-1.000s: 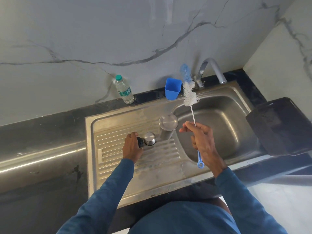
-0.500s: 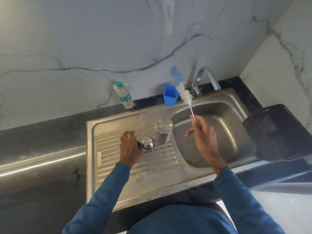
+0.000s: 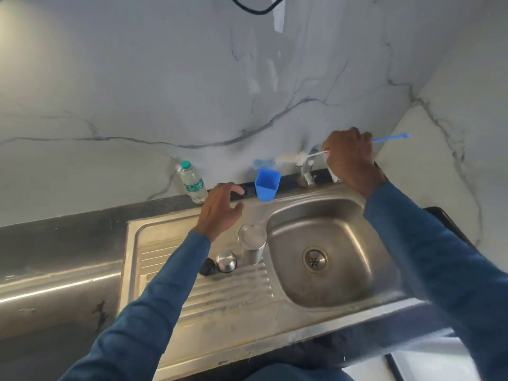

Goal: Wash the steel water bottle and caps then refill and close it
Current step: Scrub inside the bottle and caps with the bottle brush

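You have the steel bottle standing upright on the sink's drainboard, right at the basin's left edge, its flat round end facing up. Just to its left sits a small domed steel cap, touching a black cap lying on the ribbed part of the drainboard.

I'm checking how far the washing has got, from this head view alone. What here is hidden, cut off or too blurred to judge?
- Tap: the spout is hidden behind the right hand.
- Brush: bristles motion-blurred, the tip a pale blue smear.
- Steel bottle: seen from above, so its inside is not visible.
- Black cap: partly covered by the left sleeve.
- Dark object beyond the sink, right: mostly behind the right sleeve.
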{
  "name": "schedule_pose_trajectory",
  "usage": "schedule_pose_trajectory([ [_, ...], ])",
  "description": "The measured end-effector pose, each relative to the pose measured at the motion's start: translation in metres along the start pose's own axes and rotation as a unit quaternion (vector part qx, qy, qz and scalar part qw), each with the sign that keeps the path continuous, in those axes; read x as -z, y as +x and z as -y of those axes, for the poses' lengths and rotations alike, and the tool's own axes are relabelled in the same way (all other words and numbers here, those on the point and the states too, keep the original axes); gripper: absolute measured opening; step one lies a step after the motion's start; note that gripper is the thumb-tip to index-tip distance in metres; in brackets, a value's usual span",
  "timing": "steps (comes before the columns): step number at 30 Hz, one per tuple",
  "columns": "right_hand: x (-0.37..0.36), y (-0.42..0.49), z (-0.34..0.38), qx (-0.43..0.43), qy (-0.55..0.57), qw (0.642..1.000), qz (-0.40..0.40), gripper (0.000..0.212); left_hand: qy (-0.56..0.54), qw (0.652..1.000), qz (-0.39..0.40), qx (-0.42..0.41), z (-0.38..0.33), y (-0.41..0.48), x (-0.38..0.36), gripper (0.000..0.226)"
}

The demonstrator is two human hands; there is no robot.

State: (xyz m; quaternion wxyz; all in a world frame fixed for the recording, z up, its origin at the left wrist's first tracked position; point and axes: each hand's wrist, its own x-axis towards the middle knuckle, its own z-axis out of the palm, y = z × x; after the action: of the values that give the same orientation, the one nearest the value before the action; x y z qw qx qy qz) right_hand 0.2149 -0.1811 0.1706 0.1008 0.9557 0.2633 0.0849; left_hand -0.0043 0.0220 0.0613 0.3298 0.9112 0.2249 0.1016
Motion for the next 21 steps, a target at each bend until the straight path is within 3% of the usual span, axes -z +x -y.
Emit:
schedule_pose_trajectory([
  [7, -0.007, 0.044, 0.024, 0.071, -0.098, 0.991, 0.049, 0.031, 0.022, 0.999, 0.042, 0.001, -0.017, 0.037, -0.006, 0.026],
  [21, -0.063, 0.086, 0.058, 0.158, -0.1, 0.981, 0.045, 0.03, 0.015, 0.999, 0.042, 0.0, -0.003, 0.055, -0.015, 0.021],
])
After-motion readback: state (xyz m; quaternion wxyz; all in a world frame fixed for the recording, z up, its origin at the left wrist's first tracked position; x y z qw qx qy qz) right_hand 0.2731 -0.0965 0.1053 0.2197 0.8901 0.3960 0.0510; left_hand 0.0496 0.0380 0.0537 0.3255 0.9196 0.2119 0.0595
